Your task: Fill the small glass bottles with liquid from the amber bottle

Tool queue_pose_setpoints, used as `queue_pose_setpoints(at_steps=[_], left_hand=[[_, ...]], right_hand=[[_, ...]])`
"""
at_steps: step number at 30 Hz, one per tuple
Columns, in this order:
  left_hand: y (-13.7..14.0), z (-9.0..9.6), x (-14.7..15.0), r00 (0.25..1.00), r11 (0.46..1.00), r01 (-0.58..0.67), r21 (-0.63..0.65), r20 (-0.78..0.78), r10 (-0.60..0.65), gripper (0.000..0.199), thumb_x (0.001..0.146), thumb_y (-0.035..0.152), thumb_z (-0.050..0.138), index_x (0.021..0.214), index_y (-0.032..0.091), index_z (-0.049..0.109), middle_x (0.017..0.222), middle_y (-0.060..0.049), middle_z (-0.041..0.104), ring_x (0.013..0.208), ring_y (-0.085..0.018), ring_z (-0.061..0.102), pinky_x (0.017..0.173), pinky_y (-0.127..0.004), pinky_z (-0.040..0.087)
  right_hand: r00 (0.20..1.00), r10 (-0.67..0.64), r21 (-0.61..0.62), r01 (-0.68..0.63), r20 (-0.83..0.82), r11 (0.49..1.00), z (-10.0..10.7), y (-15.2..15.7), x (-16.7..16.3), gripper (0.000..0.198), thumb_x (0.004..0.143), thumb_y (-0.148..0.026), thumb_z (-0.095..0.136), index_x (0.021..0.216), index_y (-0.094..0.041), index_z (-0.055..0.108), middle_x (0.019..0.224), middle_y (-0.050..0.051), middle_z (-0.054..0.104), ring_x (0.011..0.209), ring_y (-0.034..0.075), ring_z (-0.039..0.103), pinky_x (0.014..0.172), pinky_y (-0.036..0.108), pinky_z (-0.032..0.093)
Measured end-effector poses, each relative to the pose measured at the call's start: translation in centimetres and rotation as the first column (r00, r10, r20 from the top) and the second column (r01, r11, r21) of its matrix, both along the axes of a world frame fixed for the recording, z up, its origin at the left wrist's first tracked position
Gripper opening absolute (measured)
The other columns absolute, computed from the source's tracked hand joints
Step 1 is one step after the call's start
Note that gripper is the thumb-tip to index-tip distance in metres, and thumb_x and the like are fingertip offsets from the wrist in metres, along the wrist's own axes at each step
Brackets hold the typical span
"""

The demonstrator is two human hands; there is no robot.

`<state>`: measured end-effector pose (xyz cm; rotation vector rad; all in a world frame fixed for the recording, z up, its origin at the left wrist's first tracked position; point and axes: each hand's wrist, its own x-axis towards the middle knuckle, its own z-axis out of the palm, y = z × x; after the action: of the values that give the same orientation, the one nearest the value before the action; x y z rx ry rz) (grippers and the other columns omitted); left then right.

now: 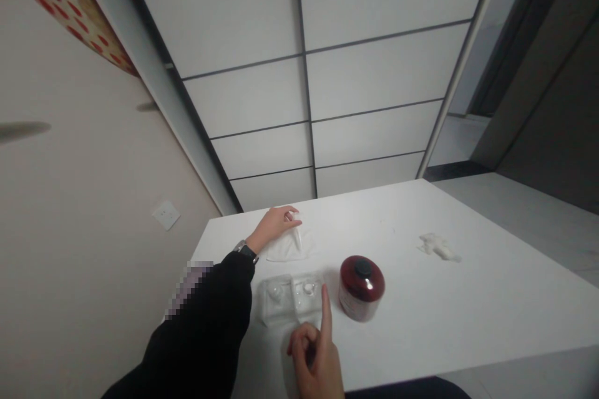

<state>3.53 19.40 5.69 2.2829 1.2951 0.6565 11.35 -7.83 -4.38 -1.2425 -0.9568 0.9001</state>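
Nearest, at seven o'clock on a white table [468,312], the right hand [322,358] points its index finger toward twelve, other fingers curled; whether they grip anything, I cannot tell. Its tip is by a clear two-part tray [293,307] at nine, long axis nine to three. A dark red jar [362,287] stands mid-table. At ten, the left hand [281,222] seems to pinch a thin white sheet [285,250], narrow end toward twelve, long axis roughly six to twelve. Work looks partway: sheet gripped, wide end on the table. Crumpled tissue [438,247] lies at two.
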Motion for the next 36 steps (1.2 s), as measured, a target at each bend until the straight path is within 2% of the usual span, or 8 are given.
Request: queue_pose_setpoints(at_steps=[5,11,17,25,27,30,32,36], left_hand=[[-7.7,4.8,-0.2,0.948,0.996,0.091,0.026,0.303,-0.095,0.039,0.087,0.040,0.078,0.122,0.024,0.070,0.098,-0.004,0.077,0.089,-0.022,0.075,0.088,-0.037,0.063],[-15.3,6.7,-0.4,0.978,0.987,0.096,0.131,0.173,-0.118,0.031,0.089,0.030,0.080,0.118,0.027,0.070,0.113,-0.003,0.077,0.099,-0.022,0.075,0.096,-0.037,0.061],[-16.7,5.5,-0.4,0.995,0.995,0.099,-0.014,-0.023,-0.099,0.029,0.090,0.022,0.078,0.117,0.022,0.068,0.115,-0.003,0.077,0.108,-0.023,0.072,0.100,-0.038,0.054],[-16.8,5.3,0.4,0.951,0.967,0.214,-0.136,-0.197,-0.238,0.014,0.096,0.024,0.072,0.109,0.021,0.073,0.111,-0.003,0.078,0.106,-0.023,0.072,0.097,-0.037,0.053],[-16.7,5.8,0.2,0.924,0.941,0.292,-0.171,-0.202,-0.324,0.028,0.098,0.018,0.063,0.124,0.025,0.071,0.127,-0.003,0.077,0.120,-0.024,0.070,0.107,-0.040,0.051],[-16.5,6.3,-0.1,0.900,0.910,0.334,-0.247,-0.202,-0.386,0.072,0.094,0.011,0.063,0.160,0.031,0.042,0.152,-0.006,0.065,0.139,-0.026,0.061,0.118,-0.047,0.047],[-16.4,6.2,-0.1,0.907,0.920,0.299,-0.255,-0.223,-0.356,0.091,0.087,0.014,0.075,0.165,0.029,0.031,0.155,-0.011,0.061,0.140,-0.028,0.061,0.117,-0.050,0.048],[-16.6,5.6,0.3,0.909,0.926,0.303,-0.227,-0.223,-0.352,0.102,0.080,0.023,0.087,0.166,0.027,0.032,0.150,-0.012,0.065,0.140,-0.030,0.061,0.120,-0.053,0.047]], right_hand=[[1.000,0.022,-0.026,-0.022,-0.002,0.999,0.5,-0.1,0.4,0.080,0.102,-0.034,0.049,0.170,-0.014,0.013,0.065,-0.007,0.061,0.049,0.016,0.053,0.051,0.027,0.037],[0.997,0.033,-0.003,-0.033,0.065,0.999,1.2,-0.1,1.1,0.079,0.102,-0.034,0.048,0.170,-0.010,0.015,0.062,-0.007,0.060,0.051,0.017,0.056,0.052,0.027,0.038],[0.996,0.030,0.005,-0.031,0.080,1.000,1.4,-0.2,1.1,0.079,0.103,-0.037,0.049,0.170,-0.009,0.017,0.062,-0.007,0.061,0.052,0.017,0.057,0.054,0.027,0.042],[0.994,0.050,-0.047,-0.046,0.098,0.998,0.7,-0.2,0.9,0.079,0.103,-0.034,0.045,0.171,-0.010,0.012,0.063,-0.007,0.060,0.052,0.018,0.059,0.056,0.028,0.043],[0.994,0.046,-0.057,-0.040,0.097,0.998,0.6,-0.2,0.7,0.080,0.103,-0.033,0.045,0.171,-0.010,0.009,0.064,-0.008,0.060,0.052,0.017,0.059,0.056,0.028,0.043],[0.995,0.039,-0.046,-0.035,0.087,0.998,0.3,-0.2,0.7,0.081,0.103,-0.033,0.045,0.171,-0.011,0.007,0.064,-0.007,0.060,0.053,0.017,0.060,0.055,0.027,0.045],[0.994,0.071,-0.033,-0.069,0.079,0.997,0.0,-0.3,0.9,0.082,0.104,-0.033,0.045,0.171,-0.010,0.005,0.065,-0.007,0.062,0.053,0.017,0.062,0.055,0.026,0.046],[0.989,0.129,-0.038,-0.126,0.076,0.991,-0.8,-0.5,1.3,0.088,0.103,-0.030,0.049,0.171,-0.010,-0.003,0.069,-0.004,0.070,0.055,0.018,0.067,0.053,0.025,0.050]])
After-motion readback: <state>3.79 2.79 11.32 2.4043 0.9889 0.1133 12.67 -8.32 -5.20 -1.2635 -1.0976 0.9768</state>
